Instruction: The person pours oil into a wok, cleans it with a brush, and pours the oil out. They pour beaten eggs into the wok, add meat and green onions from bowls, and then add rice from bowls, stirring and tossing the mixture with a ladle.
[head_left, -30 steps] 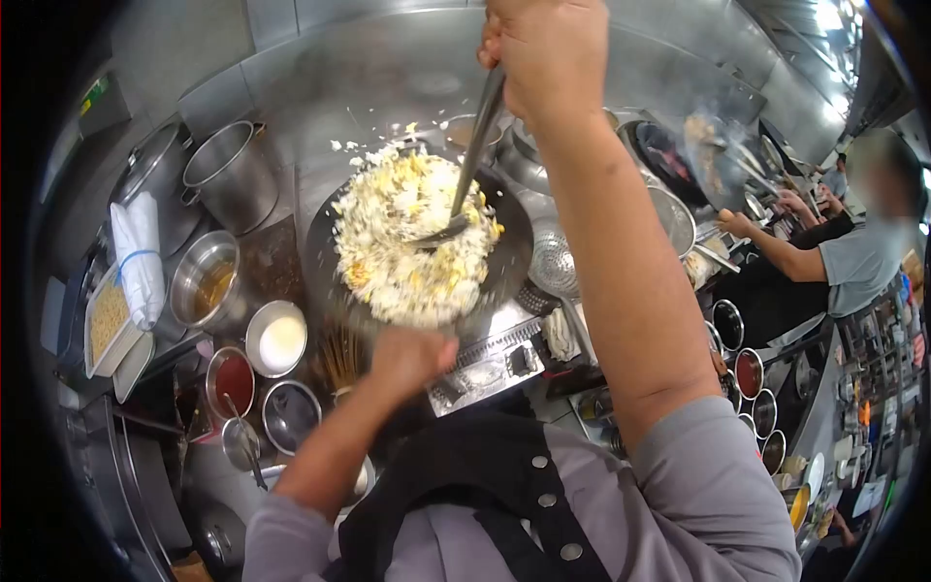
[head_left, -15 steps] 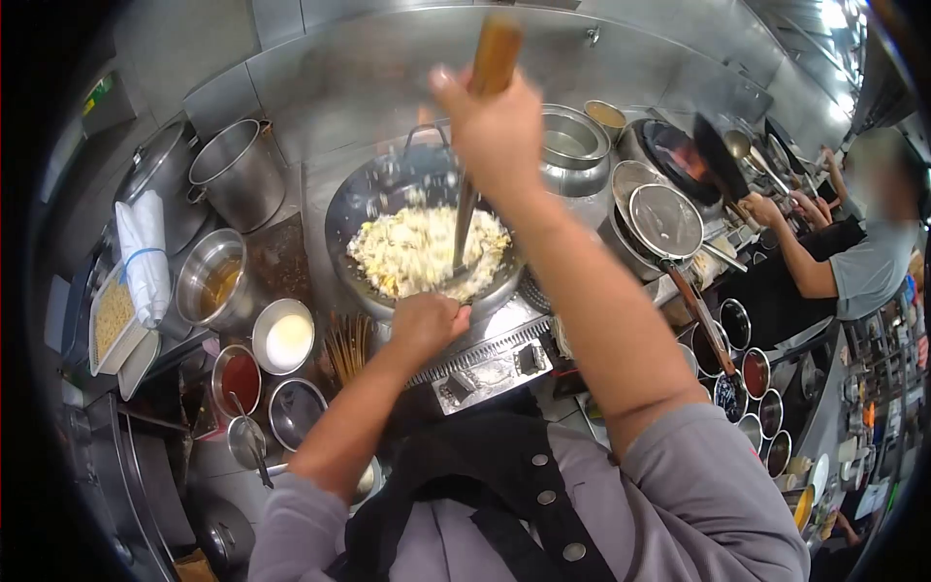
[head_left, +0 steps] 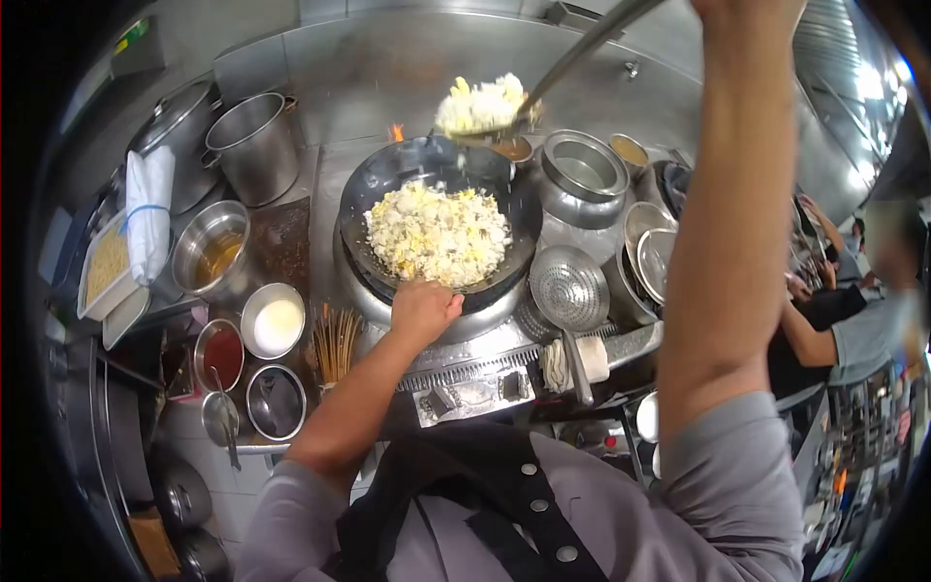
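Observation:
A black wok (head_left: 361, 194) sits on the burner, holding fried rice (head_left: 436, 233) mixed with yellow egg. My left hand (head_left: 424, 312) is closed at the wok's near rim, gripping it; whatever lies inside the fingers is hidden. Above the wok's far side, a long-shafted wok spatula (head_left: 592, 44) carries a heap of rice, and some grains fall from it. The spatula's shaft runs up and right out of view towards my right hand (head_left: 747, 8), which is raised at the top edge and mostly cut off; it holds the handle.
A perforated strainer (head_left: 569, 288) lies right of the wok, beside a folded cloth (head_left: 593, 361). Steel pots (head_left: 254, 150) and sauce containers (head_left: 220, 354) stand at the left, near bamboo sticks (head_left: 337, 344). A flame (head_left: 397, 133) shows behind the wok. Another person (head_left: 858, 335) works at the right.
My right hand has lifted the spatula out of the wok, up and to the right, with rice on it. My left hand stays at the rim. The view has shifted slightly.

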A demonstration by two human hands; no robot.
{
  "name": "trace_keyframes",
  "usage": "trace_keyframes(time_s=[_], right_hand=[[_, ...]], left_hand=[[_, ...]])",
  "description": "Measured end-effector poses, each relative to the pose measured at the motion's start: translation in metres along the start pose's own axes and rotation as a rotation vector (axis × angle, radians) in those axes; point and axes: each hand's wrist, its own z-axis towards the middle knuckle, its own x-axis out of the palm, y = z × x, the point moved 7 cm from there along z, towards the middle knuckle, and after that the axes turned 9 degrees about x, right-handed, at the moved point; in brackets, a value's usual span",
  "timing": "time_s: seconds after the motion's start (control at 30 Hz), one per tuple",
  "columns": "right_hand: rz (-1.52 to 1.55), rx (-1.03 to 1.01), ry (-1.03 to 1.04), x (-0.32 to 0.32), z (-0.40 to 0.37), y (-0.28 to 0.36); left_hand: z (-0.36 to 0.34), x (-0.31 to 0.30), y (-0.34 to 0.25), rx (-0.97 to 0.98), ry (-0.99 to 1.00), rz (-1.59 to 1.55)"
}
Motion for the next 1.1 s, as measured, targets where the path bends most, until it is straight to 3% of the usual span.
trace_keyframes(time_s=[0.03, 0.07, 0.1, 0.17, 0.37, 0.43, 0.53, 0.57, 0.6, 0.73, 0.77, 0.83, 0.87, 1.0, 1.03, 1.1], right_hand=[[-0.195, -0.089, -0.115, -0.009, -0.015, -0.046], [-0.836, -0.236, -0.353, -0.019, -0.049, -0.107], [-1.057, -0.232, -0.459, -0.031, -0.073, -0.182], [-0.338, 0.067, -0.732, -0.063, -0.11, -0.317], [-0.199, -0.031, -0.514, -0.027, -0.067, -0.225], [-0.282, -0.161, -0.425, -0.003, -0.069, -0.206], [-0.425, -0.066, -0.483, -0.038, -0.092, -0.319], [-0.53, -0.043, -0.5, -0.028, -0.085, -0.32], [-0.404, 0.089, -0.444, -0.034, -0.073, -0.317], [-0.355, -0.057, -0.382, -0.02, -0.061, -0.255], [-0.354, -0.053, -0.377, -0.033, -0.067, -0.292], [-0.5, -0.14, -0.574, -0.074, -0.094, -0.369], [-0.41, -0.008, -0.527, -0.065, -0.084, -0.35], [-0.275, -0.066, -0.473, -0.038, -0.062, -0.263], [-0.277, -0.06, -0.467, -0.049, -0.068, -0.295], [-0.633, -0.241, -0.574, -0.081, -0.099, -0.366]], left_hand=[[0.002, 0.0, 0.003, -0.015, -0.003, 0.008], [0.003, -0.002, 0.003, -0.006, -0.004, -0.001], [0.003, -0.002, 0.002, 0.004, -0.005, -0.013], [0.006, -0.002, 0.005, 0.009, -0.022, -0.033], [0.005, -0.001, 0.004, 0.016, -0.042, -0.052], [0.006, -0.005, 0.004, 0.049, -0.095, -0.083], [0.01, -0.005, 0.006, 0.021, -0.07, -0.079], [0.013, -0.006, 0.008, 0.019, -0.084, -0.073], [0.008, -0.006, 0.005, 0.026, -0.089, -0.084], [0.005, -0.006, 0.006, 0.037, -0.107, -0.089], [0.006, -0.007, 0.007, 0.031, -0.109, -0.089], [0.008, -0.006, 0.007, 0.023, -0.04, -0.023], [0.01, -0.007, 0.009, 0.02, -0.048, -0.016], [0.007, -0.007, 0.009, 0.024, -0.057, -0.045], [0.005, -0.007, 0.008, 0.025, -0.081, -0.049], [0.003, -0.004, 0.005, 0.023, -0.053, -0.039]])
